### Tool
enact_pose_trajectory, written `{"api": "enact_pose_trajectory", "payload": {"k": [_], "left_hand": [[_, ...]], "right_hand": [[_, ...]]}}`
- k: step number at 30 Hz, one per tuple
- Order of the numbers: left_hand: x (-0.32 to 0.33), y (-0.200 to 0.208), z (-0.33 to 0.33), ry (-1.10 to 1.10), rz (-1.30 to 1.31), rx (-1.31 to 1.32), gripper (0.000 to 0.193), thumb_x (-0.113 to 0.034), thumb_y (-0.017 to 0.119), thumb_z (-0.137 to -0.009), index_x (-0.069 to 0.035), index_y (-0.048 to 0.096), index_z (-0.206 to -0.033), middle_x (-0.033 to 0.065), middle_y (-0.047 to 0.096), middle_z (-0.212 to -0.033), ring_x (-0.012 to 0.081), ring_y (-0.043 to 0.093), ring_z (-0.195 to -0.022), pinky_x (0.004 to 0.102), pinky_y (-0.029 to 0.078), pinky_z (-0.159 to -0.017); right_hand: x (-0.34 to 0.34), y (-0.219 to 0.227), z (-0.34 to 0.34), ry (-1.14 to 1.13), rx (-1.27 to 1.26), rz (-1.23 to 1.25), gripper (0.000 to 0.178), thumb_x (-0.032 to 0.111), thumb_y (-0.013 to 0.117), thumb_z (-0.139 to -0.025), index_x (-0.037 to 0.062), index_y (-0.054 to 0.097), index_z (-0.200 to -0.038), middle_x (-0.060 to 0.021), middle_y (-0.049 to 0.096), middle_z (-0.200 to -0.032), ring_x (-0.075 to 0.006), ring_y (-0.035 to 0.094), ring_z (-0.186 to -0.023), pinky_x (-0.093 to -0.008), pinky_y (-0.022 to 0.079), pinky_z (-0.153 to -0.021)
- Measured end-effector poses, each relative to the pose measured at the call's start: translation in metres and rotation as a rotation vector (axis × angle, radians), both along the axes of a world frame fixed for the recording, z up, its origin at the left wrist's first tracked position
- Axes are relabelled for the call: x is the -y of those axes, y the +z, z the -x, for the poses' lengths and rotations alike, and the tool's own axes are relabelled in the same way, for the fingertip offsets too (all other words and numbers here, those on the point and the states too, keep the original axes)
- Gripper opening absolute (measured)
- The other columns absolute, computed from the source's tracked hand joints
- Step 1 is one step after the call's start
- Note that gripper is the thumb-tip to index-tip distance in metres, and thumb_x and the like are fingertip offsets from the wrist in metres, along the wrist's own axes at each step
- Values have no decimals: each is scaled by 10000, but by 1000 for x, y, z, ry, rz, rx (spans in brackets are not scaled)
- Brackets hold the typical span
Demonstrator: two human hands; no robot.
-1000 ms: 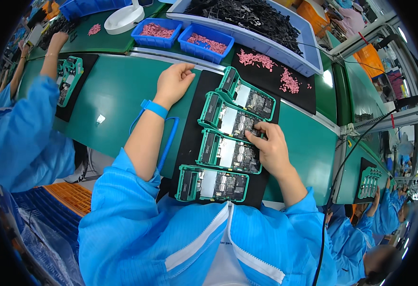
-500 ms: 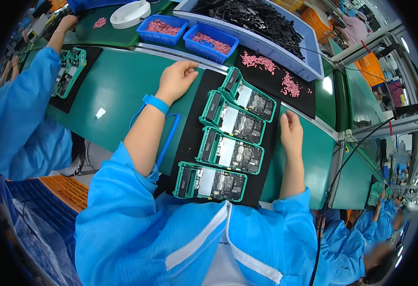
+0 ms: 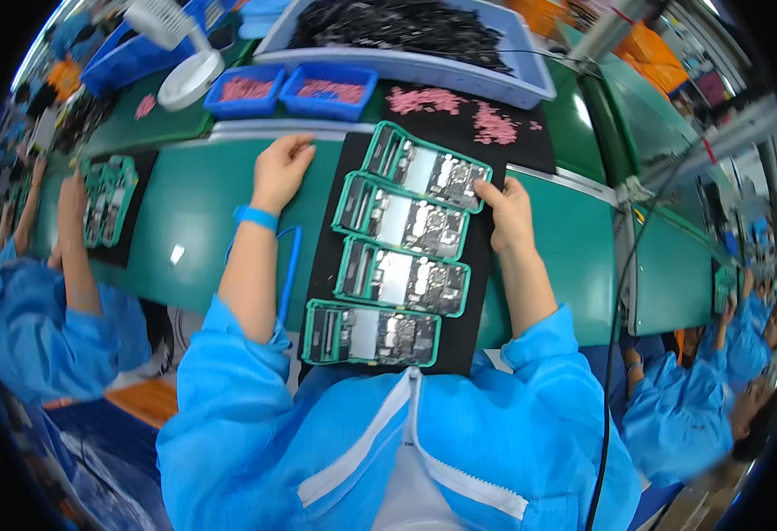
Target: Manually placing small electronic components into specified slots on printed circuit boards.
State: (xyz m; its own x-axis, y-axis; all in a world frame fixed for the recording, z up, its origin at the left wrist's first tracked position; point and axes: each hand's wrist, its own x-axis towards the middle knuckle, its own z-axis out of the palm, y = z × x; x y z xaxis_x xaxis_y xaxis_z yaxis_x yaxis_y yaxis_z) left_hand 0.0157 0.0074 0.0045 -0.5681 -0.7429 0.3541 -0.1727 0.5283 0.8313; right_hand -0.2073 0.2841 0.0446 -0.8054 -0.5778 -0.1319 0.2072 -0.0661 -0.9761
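Observation:
Several green fixtures, each framing a phone's inner circuit board, lie in a slanting column on a black mat point(image 3: 486, 292). My right hand point(image 3: 512, 217) grips the right end of the farthest fixture point(image 3: 424, 168), its thumb over the edge of the board. Left of that fixture, my left hand point(image 3: 282, 173) hovers apart from it above the green table, fingers curled in and thumb against them. Whatever that hand may hold is hidden. A blue wrist strap point(image 3: 255, 217) with a coiled cord circles my left wrist. The nearest fixture point(image 3: 372, 334) lies close to my jacket.
Two blue bins point(image 3: 245, 91) of small pink pieces stand beyond my left hand. Loose pink pieces point(image 3: 494, 124) lie on a dark mat before a large grey tub point(image 3: 530, 84) of black parts. A black cable point(image 3: 623, 292) hangs at right. At left, a co-worker's arm point(image 3: 71, 221) reaches another fixture.
My right hand has moved from beside the fixtures onto the farthest one, which now sits straighter and flatter. My view has shifted. The co-worker's arm at left has come down to their fixture.

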Motion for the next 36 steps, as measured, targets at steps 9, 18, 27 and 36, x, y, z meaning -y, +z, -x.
{"api": "enact_pose_trajectory", "payload": {"k": [9,18,27,36], "left_hand": [[12,-7,-26,-20,-50,14,224,-84,633,-878,-13,659,-1088,14,642,-892,84,564,-784,231,477,-735],[2,2,-8,92,-8,116,199,-130,675,-842,-48,693,-1023,44,682,-864,100,610,-748,251,498,-698],[-62,61,105,-309,273,176,86,-133,684,-764,-66,693,-817,120,663,-821,292,642,-792,371,515,-714],[-106,36,221,-204,247,477,106,-203,700,-743,-102,722,-769,120,687,-777,304,661,-778,416,520,-726]], "right_hand": [[-143,-10,8,-559,13,223,447,23,740,-730,-17,560,-1137,-102,643,-1072,-207,612,-953,-329,471,-877],[-333,-14,107,-1222,-191,110,314,35,755,-735,3,600,-1006,-72,642,-960,-182,592,-842,-328,502,-718],[-361,-27,140,-1222,-442,-444,382,124,702,-770,-80,624,-1084,-166,672,-1012,-249,636,-883,-356,492,-799],[-322,-22,66,-1058,-1136,-1144,597,274,676,-811,-3,483,-1304,-328,286,-1420,-462,310,-1303,-511,265,-1067]]}}
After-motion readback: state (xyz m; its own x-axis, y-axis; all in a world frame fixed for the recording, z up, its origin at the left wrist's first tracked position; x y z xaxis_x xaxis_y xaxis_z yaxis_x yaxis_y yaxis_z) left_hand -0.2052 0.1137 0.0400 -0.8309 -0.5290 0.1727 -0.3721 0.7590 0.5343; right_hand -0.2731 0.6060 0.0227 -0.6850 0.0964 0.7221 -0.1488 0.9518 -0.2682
